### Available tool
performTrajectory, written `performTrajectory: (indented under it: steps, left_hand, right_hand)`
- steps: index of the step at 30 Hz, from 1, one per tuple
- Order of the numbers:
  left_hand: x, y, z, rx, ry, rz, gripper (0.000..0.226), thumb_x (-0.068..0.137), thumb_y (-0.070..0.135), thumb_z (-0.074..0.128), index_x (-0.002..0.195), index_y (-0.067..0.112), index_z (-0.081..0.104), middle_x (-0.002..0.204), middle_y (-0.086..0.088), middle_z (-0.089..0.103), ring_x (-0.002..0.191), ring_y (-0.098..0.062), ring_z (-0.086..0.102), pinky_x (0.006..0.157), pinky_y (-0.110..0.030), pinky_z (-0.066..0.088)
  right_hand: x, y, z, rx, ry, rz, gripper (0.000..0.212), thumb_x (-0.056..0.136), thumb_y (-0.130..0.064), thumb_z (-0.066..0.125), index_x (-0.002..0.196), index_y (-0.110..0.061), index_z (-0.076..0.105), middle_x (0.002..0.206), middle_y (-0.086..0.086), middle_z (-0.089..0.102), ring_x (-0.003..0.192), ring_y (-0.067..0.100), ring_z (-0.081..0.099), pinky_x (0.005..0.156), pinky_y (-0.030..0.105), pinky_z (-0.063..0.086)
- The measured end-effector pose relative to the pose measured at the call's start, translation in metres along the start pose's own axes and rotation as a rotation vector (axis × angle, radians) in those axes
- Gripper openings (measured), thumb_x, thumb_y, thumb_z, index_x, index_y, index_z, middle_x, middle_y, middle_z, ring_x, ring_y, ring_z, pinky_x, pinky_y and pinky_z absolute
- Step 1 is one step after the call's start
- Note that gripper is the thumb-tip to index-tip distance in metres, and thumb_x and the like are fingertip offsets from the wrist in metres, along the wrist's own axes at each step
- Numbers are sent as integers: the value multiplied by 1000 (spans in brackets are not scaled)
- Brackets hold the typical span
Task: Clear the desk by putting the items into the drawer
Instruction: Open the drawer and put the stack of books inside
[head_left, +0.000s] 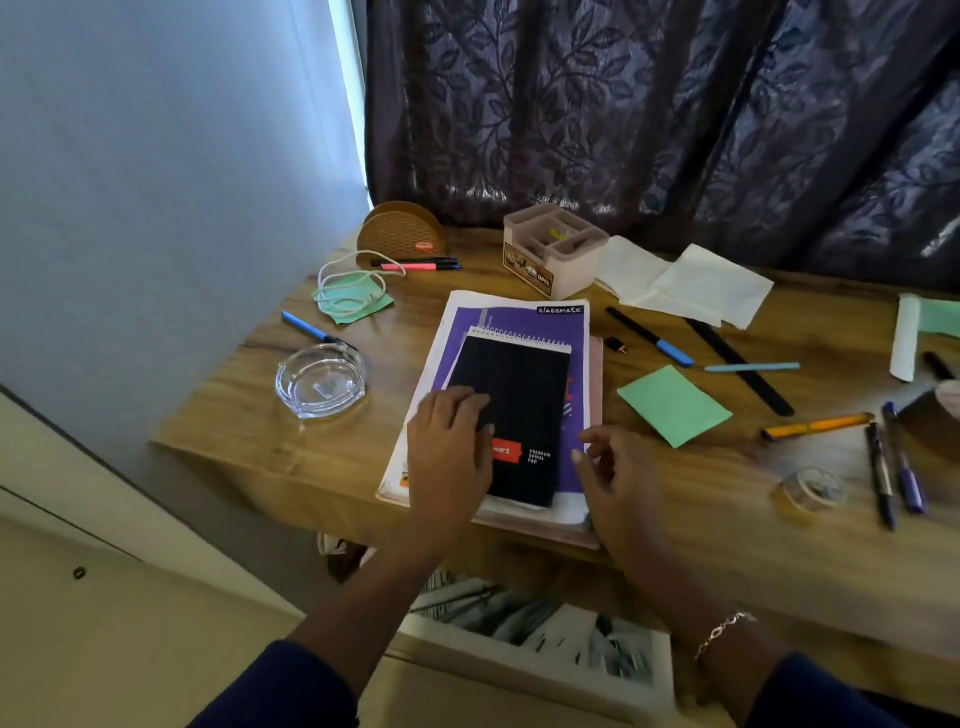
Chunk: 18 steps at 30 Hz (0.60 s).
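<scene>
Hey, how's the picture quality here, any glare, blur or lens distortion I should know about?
Head view: daylight glares white beside the curtain; wide-angle lens bows the desk edge; the pens and tape roll at right smear with blur; the drawer below is soft.

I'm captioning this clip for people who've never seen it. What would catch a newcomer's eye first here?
First, the black spiral pad on a purple notebook in the middle of the desk, the left hand resting flat on it and the right hand hovering beside the stack. Then the glass ashtray to their left, and the open drawer below the desk's front edge.
</scene>
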<state>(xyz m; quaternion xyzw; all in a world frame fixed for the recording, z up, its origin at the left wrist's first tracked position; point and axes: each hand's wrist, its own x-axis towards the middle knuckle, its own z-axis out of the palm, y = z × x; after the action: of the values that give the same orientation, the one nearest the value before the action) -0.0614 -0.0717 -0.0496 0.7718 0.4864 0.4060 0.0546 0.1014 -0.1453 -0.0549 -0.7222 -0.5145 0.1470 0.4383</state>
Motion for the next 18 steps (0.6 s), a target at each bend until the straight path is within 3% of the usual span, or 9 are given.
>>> performTrajectory:
  steps: [3,6,8,10,12,14,16,18]
  left_hand:
    - [-46,17,-3,-98,58,69,15,86,24,47,91,16,59,87,-5,63,85,-12,45,77,-20,30]
    - [-94,20,0,-172,97,115,8,88,19,50,82,17,55,72,5,55,73,-3,41,71,-12,24]
    - [-120,19,3,-257,23,-34,9,85,21,50,78,19,56,69,14,47,67,5,38,64,-8,29]
    - [-137,12,11,-382,-72,-384,12,87,19,52,77,19,60,68,8,56,66,1,50,62,-11,37]
    - [-137,-1,20,-596,-87,-963,14,91,12,52,80,10,61,71,-10,59,66,-17,53,61,-28,41]
    - [-124,-8,23,-973,-30,-1534,23,96,28,47,97,6,56,80,-15,54,69,-24,51,64,-32,44]
    - [-117,-20,36,-1206,18,-1720,48,95,53,38,118,11,46,106,-11,53,96,-31,54,85,-40,47]
    - [-113,-28,50,-1354,43,-1712,72,88,69,31,137,17,38,133,-5,48,123,-32,46,104,-47,38]
  right_hand:
    - [-33,10,-1,110,-11,-61,23,86,-26,61,104,-13,57,105,1,58,103,9,54,79,19,48]
    - [-60,12,-2,195,20,-142,22,84,-33,51,92,-13,58,91,-1,58,89,3,54,74,11,45]
    - [-74,11,-5,295,11,-171,18,84,-27,52,89,-11,58,88,-1,59,84,3,55,72,9,45]
    - [-88,12,-7,367,-58,-121,13,83,-23,55,85,-11,59,83,-3,60,79,5,57,69,11,46]
    - [-101,16,-4,516,-177,146,3,83,-10,61,80,-9,62,71,-5,63,69,10,57,60,15,47]
    - [-108,29,3,825,-256,654,12,86,6,55,82,-1,64,68,3,65,64,18,58,52,21,50]
    - [-106,48,9,1027,-224,1029,14,88,10,48,93,5,60,80,16,64,72,25,61,55,28,55]
    - [-99,65,15,1112,-99,1195,18,87,12,42,92,1,55,87,19,59,80,28,59,64,33,55]
